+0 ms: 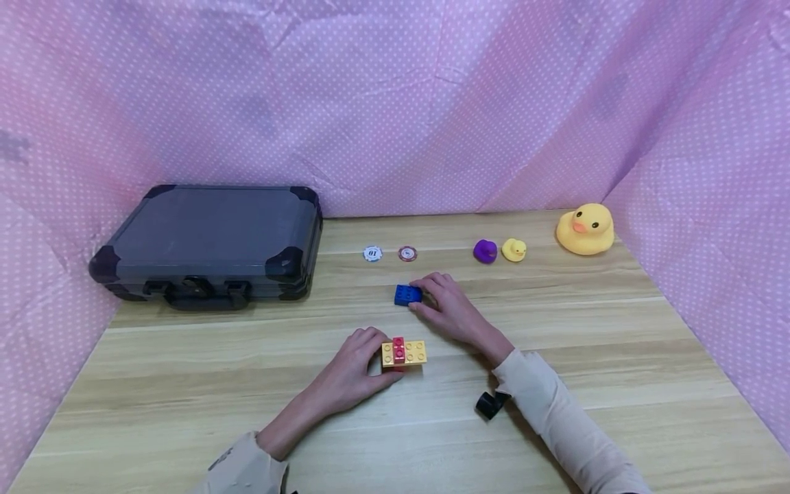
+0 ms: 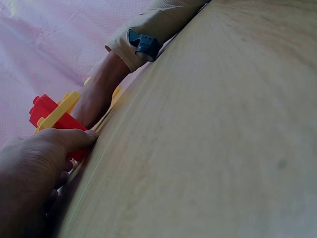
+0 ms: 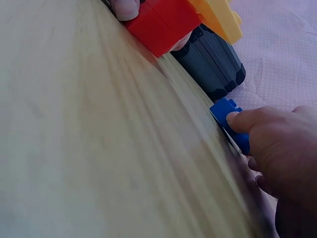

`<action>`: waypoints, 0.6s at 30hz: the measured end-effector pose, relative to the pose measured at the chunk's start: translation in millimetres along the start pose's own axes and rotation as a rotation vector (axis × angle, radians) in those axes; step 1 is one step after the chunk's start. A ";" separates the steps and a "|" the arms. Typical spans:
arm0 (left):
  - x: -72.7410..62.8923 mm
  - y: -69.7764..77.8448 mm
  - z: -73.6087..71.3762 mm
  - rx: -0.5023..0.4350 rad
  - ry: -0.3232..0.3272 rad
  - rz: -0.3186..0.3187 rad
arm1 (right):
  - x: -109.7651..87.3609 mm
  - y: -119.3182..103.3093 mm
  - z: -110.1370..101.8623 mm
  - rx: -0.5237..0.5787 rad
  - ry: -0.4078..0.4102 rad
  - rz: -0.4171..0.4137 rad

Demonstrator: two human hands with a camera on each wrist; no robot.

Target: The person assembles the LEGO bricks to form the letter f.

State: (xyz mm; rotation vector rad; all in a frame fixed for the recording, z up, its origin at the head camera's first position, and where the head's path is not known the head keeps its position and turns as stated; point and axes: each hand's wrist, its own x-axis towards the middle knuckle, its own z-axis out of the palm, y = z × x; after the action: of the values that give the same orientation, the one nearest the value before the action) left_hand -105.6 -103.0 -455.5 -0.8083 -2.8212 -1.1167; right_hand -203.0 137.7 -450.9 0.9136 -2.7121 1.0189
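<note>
My left hand [image 1: 348, 370] holds a small stack of toy building bricks low over the table, thumb on the near side and fingers on the far side. In the stack, a long yellow brick [image 1: 416, 351] lies crosswise with a narrow red brick [image 1: 398, 351] on top. More red brick [image 3: 163, 22] shows beneath the yellow in the right wrist view, close to the tabletop. Farther back, my right hand [image 1: 453, 312] pinches the right end of a blue brick [image 1: 404, 295] at the table surface. Its thumb presses the side of that blue brick [image 3: 225, 110].
A grey case [image 1: 210, 230] with black corners lies at the back left. Two poker chips, one white-blue [image 1: 372, 254] and one red [image 1: 407, 254], lie behind the blue brick. A purple duck [image 1: 485, 251], a small yellow duck [image 1: 513, 250] and a large duck [image 1: 586, 230] stand toward the right.
</note>
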 end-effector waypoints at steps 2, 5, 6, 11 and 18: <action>-0.1 -0.4 0.2 -0.003 0.001 -0.001 | -0.7 -1.1 -0.6 0.004 -0.002 0.004; -0.1 -0.3 0.0 -0.005 0.000 -0.007 | -1.9 -2.6 -1.9 0.016 -0.003 0.006; -0.1 -0.3 0.0 -0.006 -0.001 -0.008 | -2.3 -3.0 -2.4 0.023 -0.003 0.006; 0.2 -0.7 0.5 -0.006 -0.004 -0.013 | -4.9 -5.9 -5.6 0.046 -0.005 0.007; -0.2 -0.8 0.5 -0.006 0.006 -0.001 | -9.4 -11.4 -11.9 0.059 -0.003 -0.004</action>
State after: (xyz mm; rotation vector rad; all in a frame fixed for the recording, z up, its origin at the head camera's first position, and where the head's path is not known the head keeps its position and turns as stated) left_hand -105.6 -103.3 -456.4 -0.8023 -2.8155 -1.1264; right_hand -190.2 143.1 -438.0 0.9299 -2.6952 1.1030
